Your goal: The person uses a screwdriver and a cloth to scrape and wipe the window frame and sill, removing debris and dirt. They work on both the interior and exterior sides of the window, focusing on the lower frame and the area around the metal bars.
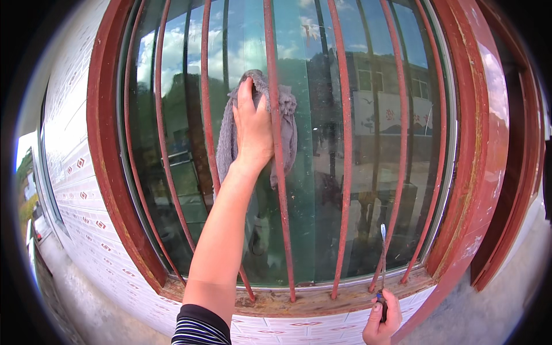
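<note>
Reaching between two red iron bars, my left hand (253, 125) presses a bunched grey towel (227, 131) to the window pane (297, 207). Folds of the towel spread to both sides of the hand, and one part hangs behind the bar (276, 112) right of it. My right hand (385, 317), low at the right by the wooden sill, grips the dark handle of a flat-blade screwdriver (383, 263). Its shaft points upward in front of the bars, with the tip apart from the hand.
A worn red wooden frame (108, 129) surrounds the barred window. Patterned white tiles (82, 202) cover the wall at left and below the sill (315, 306). A dark doorway (500, 172) with red trim stands at right. Concrete floor (95, 297) shows below. Buildings and sky reflect in the glass.
</note>
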The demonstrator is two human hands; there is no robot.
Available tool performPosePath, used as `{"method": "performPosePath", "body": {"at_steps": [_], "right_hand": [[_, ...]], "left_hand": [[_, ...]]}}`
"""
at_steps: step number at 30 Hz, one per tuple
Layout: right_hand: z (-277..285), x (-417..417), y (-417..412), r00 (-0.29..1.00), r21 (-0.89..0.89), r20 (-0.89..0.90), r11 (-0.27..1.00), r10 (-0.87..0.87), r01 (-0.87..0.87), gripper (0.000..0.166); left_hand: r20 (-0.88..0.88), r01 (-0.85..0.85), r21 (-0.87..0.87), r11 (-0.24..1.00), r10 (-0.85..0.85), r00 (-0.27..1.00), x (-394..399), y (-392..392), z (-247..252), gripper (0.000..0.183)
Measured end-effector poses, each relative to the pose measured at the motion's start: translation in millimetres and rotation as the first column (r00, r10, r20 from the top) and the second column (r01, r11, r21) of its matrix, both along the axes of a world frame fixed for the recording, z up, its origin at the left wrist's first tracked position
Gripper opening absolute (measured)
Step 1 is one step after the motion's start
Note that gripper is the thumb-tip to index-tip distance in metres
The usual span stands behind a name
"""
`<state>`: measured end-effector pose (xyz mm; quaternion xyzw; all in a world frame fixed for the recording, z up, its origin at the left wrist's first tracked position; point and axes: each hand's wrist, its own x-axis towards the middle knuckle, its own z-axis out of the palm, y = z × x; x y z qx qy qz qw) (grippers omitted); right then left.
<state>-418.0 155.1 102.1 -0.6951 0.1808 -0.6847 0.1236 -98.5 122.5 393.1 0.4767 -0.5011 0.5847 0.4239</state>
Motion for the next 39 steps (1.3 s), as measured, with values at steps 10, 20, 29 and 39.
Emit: {"method": "performPosePath", "body": {"at_steps": [10, 20, 29, 39], "right_hand": [[-12.7, -1.4, -14.1, 0.999, 0.022, -0.001, 0.999, 0.035, -0.035, 0.031], [-21.7, -2.3, -22.7, 1.0, 0.034, -0.015, 0.999, 0.017, -0.016, 0.031], [-6.5, 17.8, -21.6, 0.99, 0.037, -0.055, 0.991, 0.13, -0.128, 0.033], [-11.8, 13.9, -13.0, 0.991, 0.026, -0.024, 0.991, 0.132, -0.132, 0.031]], "left_hand": [[0.076, 0.107, -0.16, 0.981, -0.096, 0.993, 2.5, -11.6, 115.8, 0.043], [0.141, 0.008, -0.285, 0.958, 0.033, 0.989, 31.1, -18.1, 171.3, 0.034], [0.274, -0.311, -0.201, 0.929, 0.358, 0.893, -0.5, -16.3, 104.3, 0.051], [0.477, -0.121, 0.203, 0.972, 0.01, 0.879, -11.6, -9.2, 0.6, 0.032]]}}
